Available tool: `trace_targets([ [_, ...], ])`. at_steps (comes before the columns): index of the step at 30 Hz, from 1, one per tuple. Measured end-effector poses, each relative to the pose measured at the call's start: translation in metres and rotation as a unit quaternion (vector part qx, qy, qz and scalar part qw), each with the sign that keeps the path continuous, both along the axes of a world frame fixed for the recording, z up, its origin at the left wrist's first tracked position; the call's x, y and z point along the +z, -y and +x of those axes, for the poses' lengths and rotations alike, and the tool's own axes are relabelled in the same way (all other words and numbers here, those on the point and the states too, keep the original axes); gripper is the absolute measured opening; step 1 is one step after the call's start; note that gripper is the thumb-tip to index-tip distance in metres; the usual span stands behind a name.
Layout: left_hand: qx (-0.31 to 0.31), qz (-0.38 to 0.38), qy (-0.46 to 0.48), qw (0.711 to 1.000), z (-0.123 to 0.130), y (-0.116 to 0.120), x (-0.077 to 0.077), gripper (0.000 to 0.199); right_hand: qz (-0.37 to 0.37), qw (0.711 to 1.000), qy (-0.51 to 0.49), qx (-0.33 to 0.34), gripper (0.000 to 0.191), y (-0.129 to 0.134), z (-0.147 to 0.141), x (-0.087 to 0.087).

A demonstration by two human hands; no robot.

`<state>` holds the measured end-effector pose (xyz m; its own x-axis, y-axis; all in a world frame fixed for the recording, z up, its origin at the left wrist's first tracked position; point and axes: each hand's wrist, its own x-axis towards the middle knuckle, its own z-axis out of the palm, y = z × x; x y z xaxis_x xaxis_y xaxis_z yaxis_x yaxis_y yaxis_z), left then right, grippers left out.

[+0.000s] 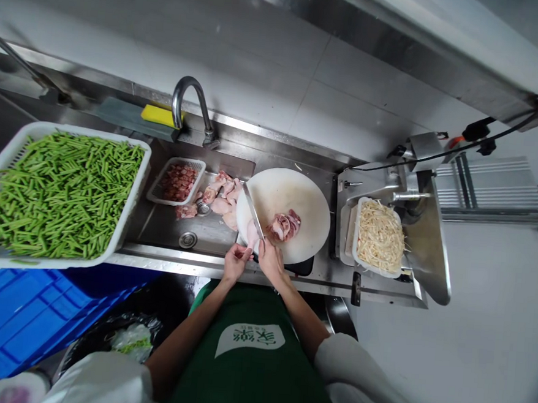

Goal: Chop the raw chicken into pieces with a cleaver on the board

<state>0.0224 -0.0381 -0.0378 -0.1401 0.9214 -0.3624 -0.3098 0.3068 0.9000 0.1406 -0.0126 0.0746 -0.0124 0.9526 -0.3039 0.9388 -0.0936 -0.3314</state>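
Note:
My right hand (271, 262) is closed around the handle of a knife (253, 211), whose blade points up and to the left over the round white cutting board (309, 195). Under the blade, at the board's lower left edge, lies a pale raw chicken piece (252, 233). My left hand (237, 261) pinches the lower end of that piece. To the right of the knife, cut raw meat (286, 225) sits in a small heap on the board. More raw chicken pieces (222, 205) lie in the sink left of the board.
A small white basket (151, 194) of chopped meat stands in the sink (156, 227) below the faucet (178, 97). Farther left is a large white basket (133, 201) of cut green beans. On the right, a tub of pale shreds (379, 237) sits by a metal slicing machine (438, 250).

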Motion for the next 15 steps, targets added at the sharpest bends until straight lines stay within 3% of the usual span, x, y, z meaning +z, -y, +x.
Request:
trace_targets([
  [3,0.001,-0.001,0.002,1.000,0.001,-0.001,0.001,0.051,0.007,1.000,-0.009,0.010,0.038,-0.006,0.003,0.009],
  [7,0.009,-0.006,0.013,1.000,0.002,0.000,0.002,0.050,0.165,0.984,-0.065,0.029,0.043,-0.013,0.010,0.046],
  [9,0.011,-0.005,0.018,1.000,0.002,0.000,0.002,0.051,0.224,0.971,-0.085,0.016,0.045,-0.012,0.009,0.053],
  [11,0.011,-0.005,0.021,1.000,0.002,0.000,0.002,0.051,0.197,0.977,-0.079,0.001,0.045,-0.009,0.007,0.044],
  [15,-0.002,-0.006,0.015,1.000,0.003,-0.003,0.002,0.052,0.036,0.998,-0.042,-0.013,0.040,-0.004,0.002,0.000],
])
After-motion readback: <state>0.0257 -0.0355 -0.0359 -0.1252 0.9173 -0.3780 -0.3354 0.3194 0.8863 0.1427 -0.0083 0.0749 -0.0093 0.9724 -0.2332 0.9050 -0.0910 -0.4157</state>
